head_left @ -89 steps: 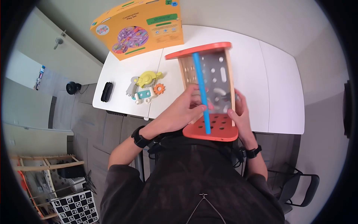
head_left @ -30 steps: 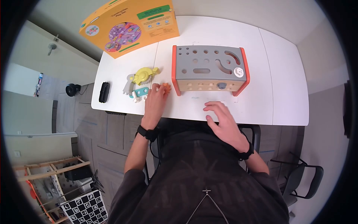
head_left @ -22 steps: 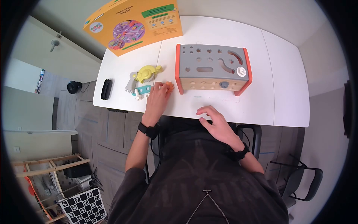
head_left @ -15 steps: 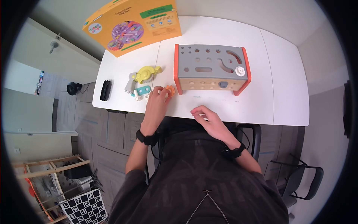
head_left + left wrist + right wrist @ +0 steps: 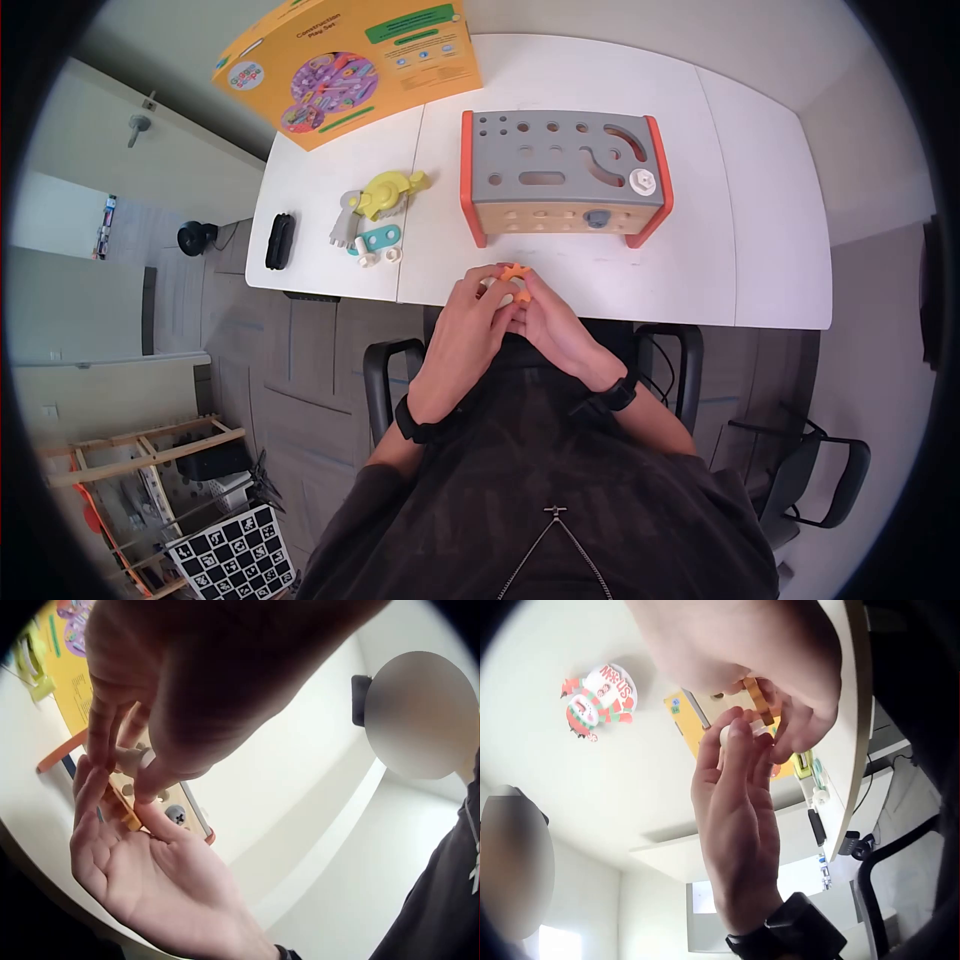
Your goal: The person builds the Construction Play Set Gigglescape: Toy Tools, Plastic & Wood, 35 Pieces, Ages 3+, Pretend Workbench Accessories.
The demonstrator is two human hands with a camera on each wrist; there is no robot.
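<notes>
Both hands meet above the table's front edge. My right hand (image 5: 560, 335) pinches an orange toy gear (image 5: 515, 271) by its edge, seen side-on in the right wrist view. Facing it, my left hand (image 5: 464, 328) pinches a white toy bolt (image 5: 726, 736) between thumb and fingers, its shaft pointing at the gear. Fingers partly cover both pieces. Beyond the hands stands the toy workbench (image 5: 560, 162), with a grey perforated top, a wooden front and red ends. A white hex bolt (image 5: 642, 181) sits in its top, and a grey screw (image 5: 597, 218) in its front.
Left of the workbench lie a yellow toy saw (image 5: 388, 193) with grey blade, a teal strip (image 5: 380, 237) and small white pieces (image 5: 366, 258). A black case (image 5: 281, 241) lies near the left edge. An orange box (image 5: 350, 75) stands at the back; a chair armrest (image 5: 392, 355) is below.
Earlier the workbench was tilted up in both hands, then stood on the table. The left hand has brought the gear from the left to the front, where the right hand now holds it.
</notes>
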